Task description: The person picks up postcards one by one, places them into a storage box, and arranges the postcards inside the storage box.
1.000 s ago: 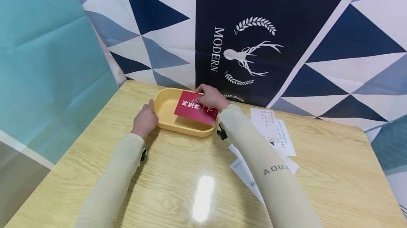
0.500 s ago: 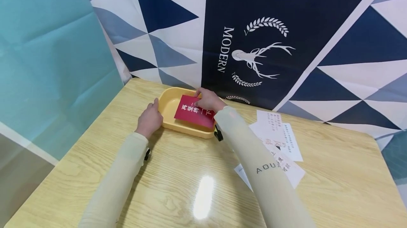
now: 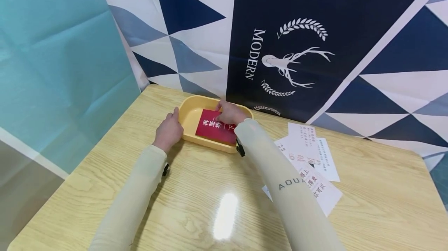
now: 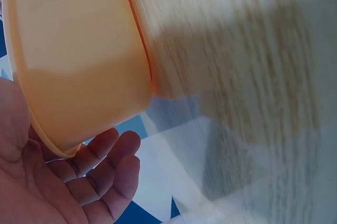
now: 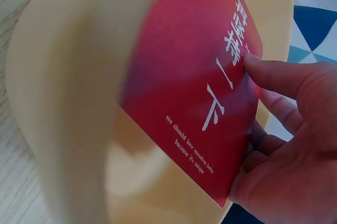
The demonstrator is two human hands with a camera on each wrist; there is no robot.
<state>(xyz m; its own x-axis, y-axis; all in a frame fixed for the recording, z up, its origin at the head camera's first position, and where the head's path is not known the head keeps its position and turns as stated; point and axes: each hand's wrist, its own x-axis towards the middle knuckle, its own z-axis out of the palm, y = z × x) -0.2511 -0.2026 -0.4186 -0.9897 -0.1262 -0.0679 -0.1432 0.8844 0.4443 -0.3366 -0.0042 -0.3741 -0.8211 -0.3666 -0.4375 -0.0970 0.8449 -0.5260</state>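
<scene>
On the surface [image 3: 189, 196], mid-frame, the left hand [image 3: 169, 130] is gripping a yellow tray [image 3: 210, 144]; inside, the right hand [image 3: 231, 113] is pinching a red card [image 3: 212, 128], likely light, bendable, best held by its edges.

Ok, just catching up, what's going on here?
A person's right hand pinches a red card over the yellow tray, while the left hand holds the tray's left end. The card isn't released; whether it touches the tray's bottom is unclear. Overlapping printed sheets lie on the table to the right, partly behind the sleeve.
</scene>
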